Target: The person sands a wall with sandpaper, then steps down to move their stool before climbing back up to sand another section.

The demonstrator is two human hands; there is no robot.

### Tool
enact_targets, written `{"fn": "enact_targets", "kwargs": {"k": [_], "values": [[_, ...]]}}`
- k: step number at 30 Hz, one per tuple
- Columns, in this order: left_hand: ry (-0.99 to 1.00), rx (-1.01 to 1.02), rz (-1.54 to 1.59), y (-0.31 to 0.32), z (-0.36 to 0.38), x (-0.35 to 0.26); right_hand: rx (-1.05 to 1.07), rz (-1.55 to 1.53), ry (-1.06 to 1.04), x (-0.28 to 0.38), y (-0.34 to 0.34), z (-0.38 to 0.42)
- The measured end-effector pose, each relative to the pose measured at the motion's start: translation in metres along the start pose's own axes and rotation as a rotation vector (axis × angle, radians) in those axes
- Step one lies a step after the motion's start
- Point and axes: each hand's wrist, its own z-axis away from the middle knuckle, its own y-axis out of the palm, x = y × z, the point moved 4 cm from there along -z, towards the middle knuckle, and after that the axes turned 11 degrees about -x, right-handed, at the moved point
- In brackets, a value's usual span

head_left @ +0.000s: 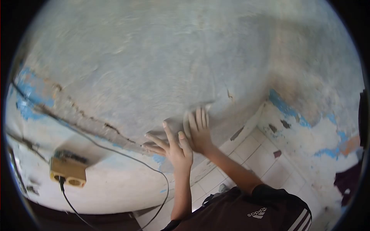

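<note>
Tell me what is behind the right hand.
Grey wall shows around the right hand; whatever lies directly behind the palm is covered and cannot be seen.

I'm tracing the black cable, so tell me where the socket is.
In the head view, the socket is at lower left on the pale wall, left of the left hand, with a black plug in it.

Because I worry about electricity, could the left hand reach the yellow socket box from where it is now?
Probably yes, with a stretch: the left hand lies spread on the wall, seemingly holding nothing. Only a dark cable appears to cross the way to the yellow socket box.
</note>
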Motion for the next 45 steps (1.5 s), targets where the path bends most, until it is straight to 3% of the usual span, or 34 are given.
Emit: {"fn": "enact_targets", "kwargs": {"k": [2, 5, 6, 8, 10, 12, 17, 19, 21, 22, 24, 28, 30, 34, 36, 40, 43, 45], "values": [[0.026, 0.035, -0.011, 0.008, 0.005, -0.002, 0.151, -0.084, 0.284, 0.016, 0.013, 0.081], [0.065, 0.074, -0.047, 0.015, 0.007, -0.009, 0.256, -0.045, 0.41, 0.031, 0.029, 0.125], [0.07, 0.096, 0.055, 0.018, 0.009, -0.014, 0.288, 0.003, 0.406, 0.019, 0.028, 0.107], [0.072, 0.155, 0.167, 0.024, 0.013, -0.021, -0.045, -0.196, 0.632, -0.019, 0.003, 0.065], [0.113, 0.195, 0.13, 0.029, 0.02, -0.017, -0.306, -0.303, 0.718, -0.059, -0.009, 0.042], [0.148, 0.223, 0.1, 0.034, 0.023, -0.014, -0.321, -0.272, 0.764, -0.053, 0.0, 0.045], [0.217, 0.184, 0.042, 0.039, 0.028, -0.008, 0.023, -0.133, 0.706, 0.036, 0.023, 0.107], [0.205, 0.189, 0.027, 0.041, 0.028, -0.009, 0.117, -0.113, 0.663, 0.03, 0.027, 0.113], [0.191, 0.196, 0.005, 0.039, 0.028, -0.007, -0.092, -0.166, 0.88, -0.02, 0.029, 0.108], [0.192, 0.206, 0.003, 0.039, 0.027, -0.007, -0.086, -0.167, 0.873, -0.047, 0.026, 0.099], [0.184, 0.212, -0.004, 0.039, 0.029, -0.009, -0.335, -0.267, 1.043, -0.096, 0.017, 0.094], [0.162, 0.204, -0.014, 0.05, 0.031, -0.018, -0.246, -0.218, 0.9, -0.075, 0.026, 0.12], [0.139, 0.203, -0.03, 0.056, 0.034, -0.029, -0.192, -0.377, 0.797, -0.056, 0.016, 0.13], [0.099, 0.227, -0.05, 0.068, 0.032, -0.053, -0.043, -0.171, 0.761, -0.134, 0.007, 0.097], [0.079, 0.202, -0.036, 0.075, 0.029, -0.064, -0.249, -0.393, 0.939, -0.187, -0.013, 0.075], [0.031, 0.153, 0.046, 0.086, 0.023, -0.089, -0.208, -0.378, 0.847, -0.224, -0.031, 0.042], [-0.017, 0.104, 0.07, 0.095, 0.022, -0.105, -0.084, -0.382, 0.674, -0.214, -0.037, 0.047], [-0.039, 0.089, 0.055, 0.102, 0.026, -0.111, 0.063, -0.343, 0.453, -0.214, -0.054, 0.037]]}}
